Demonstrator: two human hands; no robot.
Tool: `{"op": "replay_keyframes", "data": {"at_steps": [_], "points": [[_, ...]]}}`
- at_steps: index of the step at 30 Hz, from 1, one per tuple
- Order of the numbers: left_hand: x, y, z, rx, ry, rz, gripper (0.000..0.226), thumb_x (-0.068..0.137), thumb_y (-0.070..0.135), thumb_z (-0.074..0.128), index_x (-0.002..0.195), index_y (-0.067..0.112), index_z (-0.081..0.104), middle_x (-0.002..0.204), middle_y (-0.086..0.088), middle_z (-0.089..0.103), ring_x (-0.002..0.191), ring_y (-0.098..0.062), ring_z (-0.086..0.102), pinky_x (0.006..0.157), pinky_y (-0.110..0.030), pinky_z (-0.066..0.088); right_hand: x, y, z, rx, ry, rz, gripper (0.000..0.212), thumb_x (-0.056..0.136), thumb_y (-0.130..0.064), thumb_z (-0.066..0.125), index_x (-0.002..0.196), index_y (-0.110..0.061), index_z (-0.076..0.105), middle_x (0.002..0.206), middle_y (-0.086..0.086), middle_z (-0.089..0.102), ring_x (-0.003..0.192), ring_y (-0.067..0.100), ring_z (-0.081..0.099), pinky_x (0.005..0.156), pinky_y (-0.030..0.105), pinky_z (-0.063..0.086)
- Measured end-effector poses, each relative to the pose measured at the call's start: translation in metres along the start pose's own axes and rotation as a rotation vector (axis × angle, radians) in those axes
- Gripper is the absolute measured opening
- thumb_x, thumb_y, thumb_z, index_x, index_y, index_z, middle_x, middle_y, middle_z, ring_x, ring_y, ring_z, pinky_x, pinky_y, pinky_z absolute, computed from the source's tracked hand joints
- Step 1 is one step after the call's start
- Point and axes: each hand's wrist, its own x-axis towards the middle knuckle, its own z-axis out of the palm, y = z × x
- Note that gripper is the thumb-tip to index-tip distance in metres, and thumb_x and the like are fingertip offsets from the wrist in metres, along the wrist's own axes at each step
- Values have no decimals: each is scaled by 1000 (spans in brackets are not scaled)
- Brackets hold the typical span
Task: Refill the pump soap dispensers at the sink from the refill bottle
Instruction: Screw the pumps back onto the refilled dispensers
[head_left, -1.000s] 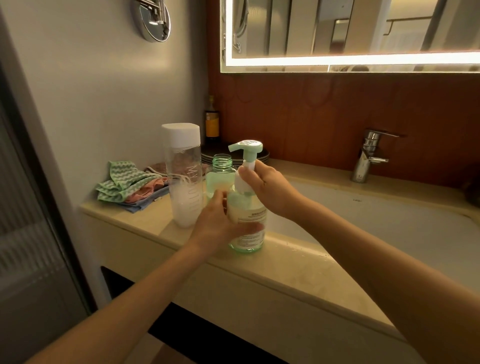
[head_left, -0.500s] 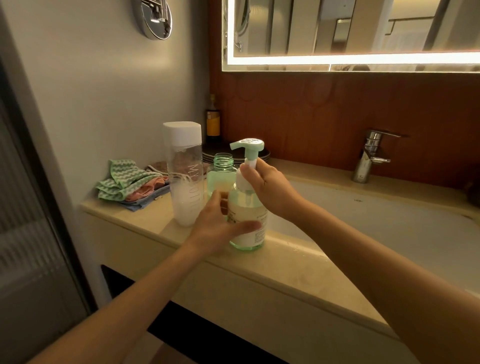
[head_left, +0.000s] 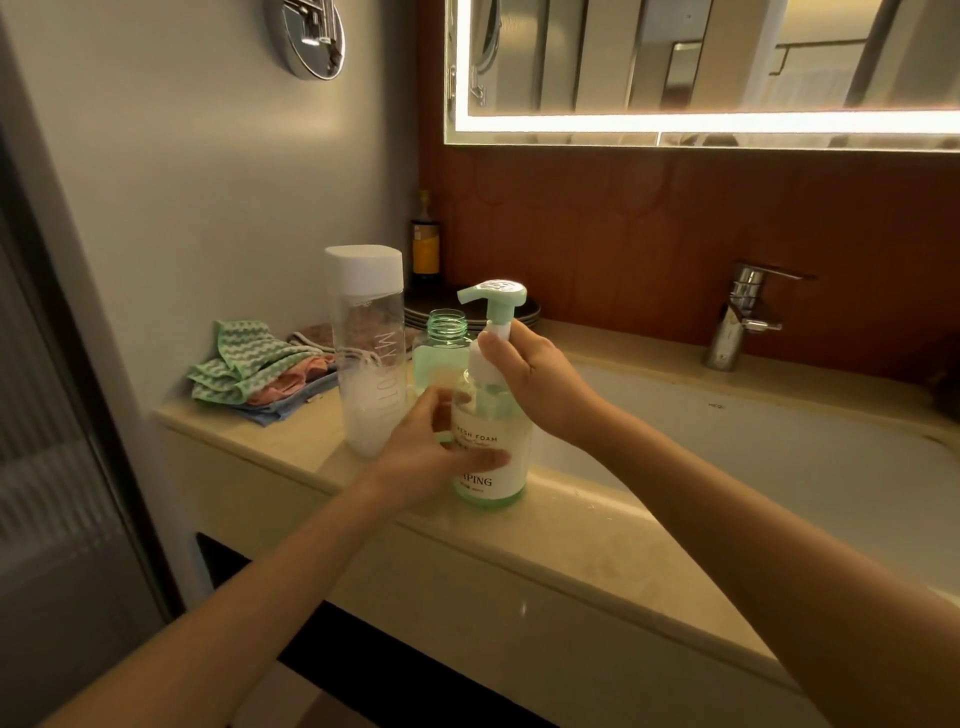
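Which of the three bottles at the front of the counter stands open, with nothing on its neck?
The small green plastic bottle, its threaded neck bare. The tall clear bottle wears a white cap; the labelled foam dispenser carries its green pump.

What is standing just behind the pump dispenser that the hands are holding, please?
A small green bottle with an open, capless threaded neck stands there. The pump dispenser and the left hand cover its lower part, so its base cannot be seen.
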Motion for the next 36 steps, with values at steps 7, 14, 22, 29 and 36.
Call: {"op": "replay_keyframes", "data": {"at_steps": [7,14,22,29,36], "points": [[0,6,-8,48,-115,42,50,66,17,80,104,30,51,105,15,62,104,-6,59,85,-24,50,2,1,0,-39,-1,23,32,97,-40,33,104,-13,50,92,3,58,90,21,55,84,41,46],[0,3,-1,-16,-111,-42,71,58,29,85,117,25,45,111,12,59,108,-10,56,88,-26,48,3,2,3,-84,63,32,34,97,-39,34,102,-10,52,93,7,59,90,24,55,85,47,44],[5,-5,2,111,10,84,65,56,31,86,108,30,48,108,16,60,103,-5,57,86,-27,51,2,-2,4,-77,83,28,36,96,-43,34,101,-11,52,89,4,58,87,21,55,79,41,46],[7,-12,-33,89,-183,27,77,48,53,83,114,28,51,117,7,60,110,-6,58,91,-24,49,-27,17,8,250,-74,93,65,78,-51,52,135,-27,31,113,-12,51,110,12,52,93,33,45],[8,-29,-57,284,180,-37,44,74,41,72,109,16,62,101,-1,68,95,-11,64,79,-23,49,-29,41,11,304,-91,168,76,65,-28,79,127,-36,35,115,-9,57,108,11,55,90,32,48]]}}
